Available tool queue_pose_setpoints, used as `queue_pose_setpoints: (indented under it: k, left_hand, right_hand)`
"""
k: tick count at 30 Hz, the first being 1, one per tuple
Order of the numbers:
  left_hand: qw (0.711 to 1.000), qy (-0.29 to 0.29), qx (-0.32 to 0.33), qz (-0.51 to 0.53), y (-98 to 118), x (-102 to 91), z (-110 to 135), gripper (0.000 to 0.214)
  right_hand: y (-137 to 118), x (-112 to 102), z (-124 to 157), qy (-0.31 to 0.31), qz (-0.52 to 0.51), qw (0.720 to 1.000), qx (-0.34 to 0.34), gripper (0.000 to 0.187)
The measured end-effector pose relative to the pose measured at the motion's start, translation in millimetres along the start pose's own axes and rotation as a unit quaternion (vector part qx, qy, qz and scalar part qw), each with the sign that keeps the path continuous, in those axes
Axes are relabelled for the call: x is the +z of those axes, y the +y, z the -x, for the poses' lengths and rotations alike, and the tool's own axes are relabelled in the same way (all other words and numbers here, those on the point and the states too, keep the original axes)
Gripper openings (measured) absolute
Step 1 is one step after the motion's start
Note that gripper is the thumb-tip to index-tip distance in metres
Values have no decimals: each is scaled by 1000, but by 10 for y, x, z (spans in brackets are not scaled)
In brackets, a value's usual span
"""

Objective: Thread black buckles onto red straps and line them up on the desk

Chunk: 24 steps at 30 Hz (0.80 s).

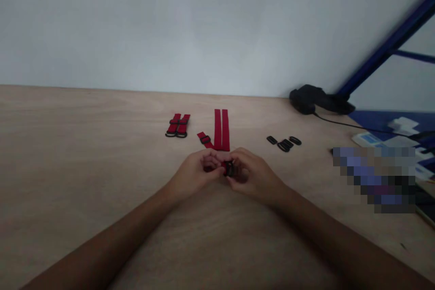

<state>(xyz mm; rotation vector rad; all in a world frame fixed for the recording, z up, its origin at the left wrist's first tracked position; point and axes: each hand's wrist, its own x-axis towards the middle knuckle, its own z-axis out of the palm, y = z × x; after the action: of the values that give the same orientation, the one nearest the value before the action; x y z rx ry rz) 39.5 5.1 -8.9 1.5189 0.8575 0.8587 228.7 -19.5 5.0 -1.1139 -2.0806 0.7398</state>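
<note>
In the middle of the table my left hand (195,172) pinches a red strap (223,166) between thumb and fingers. Facing it, my right hand (256,173) grips a small black buckle (230,169) touching the end of that strap; whether the webbing passes through it is hard to make out. Just beyond my left fingers lies a red strap piece with a black slide adjuster (205,139); it may belong to the held strap, but my hand hides the link. Two flat red straps (221,129) lie side by side beyond my hands.
Two red straps fitted with black hardware (177,125) lie to the left. Several loose black buckles (285,144) sit to the right. A black corded device (319,99) stands by the wall, and a blurred-out object (377,179) lies near the right edge.
</note>
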Motion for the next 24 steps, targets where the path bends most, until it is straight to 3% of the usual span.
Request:
queue_pose_setpoints:
  k: [6,13,19,24]
  left_hand:
    - [999,-17,13,42,46,-12,-2,15]
    - [999,9,17,48,48,-22,1,16]
    - [997,63,10,32,68,-149,-27,17]
    - [1000,26,11,-12,1,-133,-27,13]
  right_hand:
    - [-25,21,26,-9,3,999,38,40]
    - [-42,68,19,4,65,997,44,30]
    - [55,-104,21,-36,116,992,39,38]
    - [125,-195,33,-55,81,995,11,37]
